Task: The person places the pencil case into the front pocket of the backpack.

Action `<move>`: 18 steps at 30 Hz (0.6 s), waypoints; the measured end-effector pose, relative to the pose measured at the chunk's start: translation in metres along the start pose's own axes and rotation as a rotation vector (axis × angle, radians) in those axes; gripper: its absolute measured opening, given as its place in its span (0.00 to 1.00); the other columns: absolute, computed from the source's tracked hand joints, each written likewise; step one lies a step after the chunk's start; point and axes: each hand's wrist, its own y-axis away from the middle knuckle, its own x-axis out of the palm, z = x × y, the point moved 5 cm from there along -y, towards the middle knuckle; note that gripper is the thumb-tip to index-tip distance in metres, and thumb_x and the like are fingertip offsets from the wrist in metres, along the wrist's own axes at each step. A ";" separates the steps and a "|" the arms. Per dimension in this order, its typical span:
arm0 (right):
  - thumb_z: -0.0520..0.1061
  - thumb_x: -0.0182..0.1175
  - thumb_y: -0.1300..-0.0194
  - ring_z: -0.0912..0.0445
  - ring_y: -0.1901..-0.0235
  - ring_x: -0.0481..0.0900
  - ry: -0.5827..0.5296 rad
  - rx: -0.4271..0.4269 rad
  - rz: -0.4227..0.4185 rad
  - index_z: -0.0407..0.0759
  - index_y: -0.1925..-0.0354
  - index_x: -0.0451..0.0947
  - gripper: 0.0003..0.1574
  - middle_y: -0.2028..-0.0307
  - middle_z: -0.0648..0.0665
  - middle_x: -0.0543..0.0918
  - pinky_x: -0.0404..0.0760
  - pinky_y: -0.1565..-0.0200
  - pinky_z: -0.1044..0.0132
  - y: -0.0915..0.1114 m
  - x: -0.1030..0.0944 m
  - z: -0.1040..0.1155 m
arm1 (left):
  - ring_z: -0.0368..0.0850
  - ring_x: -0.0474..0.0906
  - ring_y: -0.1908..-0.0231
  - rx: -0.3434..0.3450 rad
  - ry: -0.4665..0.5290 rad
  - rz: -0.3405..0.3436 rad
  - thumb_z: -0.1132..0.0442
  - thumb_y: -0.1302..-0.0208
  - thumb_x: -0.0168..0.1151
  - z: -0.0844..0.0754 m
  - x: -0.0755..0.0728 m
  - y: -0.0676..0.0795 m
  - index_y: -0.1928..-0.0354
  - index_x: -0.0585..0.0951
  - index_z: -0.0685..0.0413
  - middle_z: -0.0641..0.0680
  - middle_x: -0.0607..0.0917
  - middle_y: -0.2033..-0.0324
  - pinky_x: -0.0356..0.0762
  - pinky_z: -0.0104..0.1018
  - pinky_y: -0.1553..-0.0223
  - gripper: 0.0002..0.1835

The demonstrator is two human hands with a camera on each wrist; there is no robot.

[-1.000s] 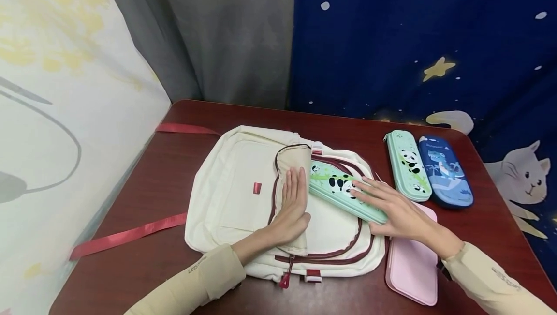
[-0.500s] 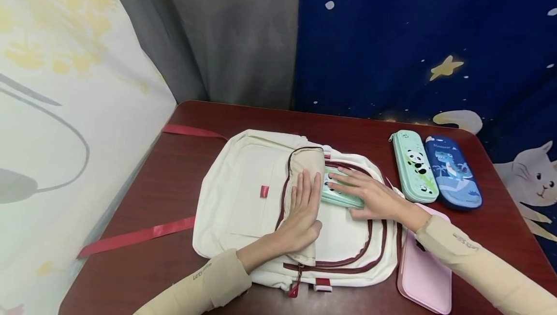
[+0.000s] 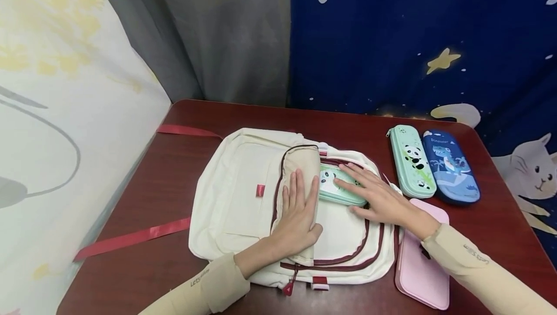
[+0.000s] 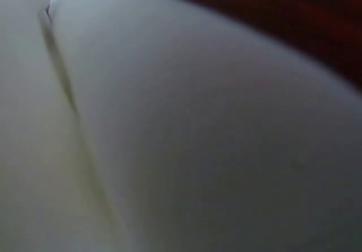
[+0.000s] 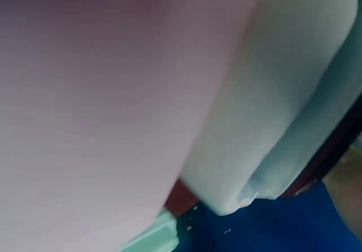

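A cream backpack (image 3: 235, 184) lies flat in the head view, its front pocket unzipped. My left hand (image 3: 298, 223) rests with straight fingers on the folded-back beige pocket flap (image 3: 302, 159). From under that flap sticks out one end of a mint panda pencil case (image 3: 329, 182); the rest is hidden inside. Across this end lie the spread fingers of my right hand (image 3: 378, 199), with the thumb at its near edge. Blurred backpack fabric (image 4: 198, 110) fills most of the left wrist view.
Right of the backpack lies a pink case (image 3: 419, 276), partly under the right forearm. Behind it are a second mint panda pencil case (image 3: 413, 162) and a blue dinosaur one (image 3: 451, 167). Red straps (image 3: 135, 239) trail left over the wooden table (image 3: 143, 179).
The panda pencil case has slid left, deeper under the flap, and my right hand has moved left with it. My left hand stays on the flap.
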 end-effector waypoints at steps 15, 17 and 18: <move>0.45 0.66 0.44 0.44 0.34 0.54 -0.025 0.070 0.039 0.49 0.32 0.61 0.44 0.32 0.34 0.55 0.64 0.43 0.47 -0.007 0.001 -0.001 | 0.63 0.19 0.34 0.090 0.087 -0.058 0.77 0.56 0.53 -0.004 0.001 -0.002 0.28 0.33 0.59 0.69 0.24 0.33 0.24 0.63 0.40 0.55; 0.45 0.65 0.42 0.43 0.33 0.53 -0.034 0.060 0.051 0.49 0.31 0.60 0.43 0.32 0.34 0.55 0.62 0.42 0.47 -0.013 0.005 -0.001 | 0.63 0.19 0.34 0.101 0.125 -0.057 0.77 0.57 0.52 -0.004 0.002 -0.002 0.29 0.33 0.59 0.69 0.25 0.33 0.23 0.63 0.40 0.55; 0.45 0.65 0.42 0.43 0.33 0.53 -0.036 0.055 0.057 0.49 0.31 0.60 0.43 0.32 0.34 0.54 0.61 0.41 0.47 -0.015 0.007 -0.002 | 0.62 0.18 0.34 0.105 0.135 -0.054 0.77 0.57 0.52 -0.005 0.002 -0.002 0.29 0.33 0.59 0.69 0.24 0.33 0.23 0.63 0.40 0.55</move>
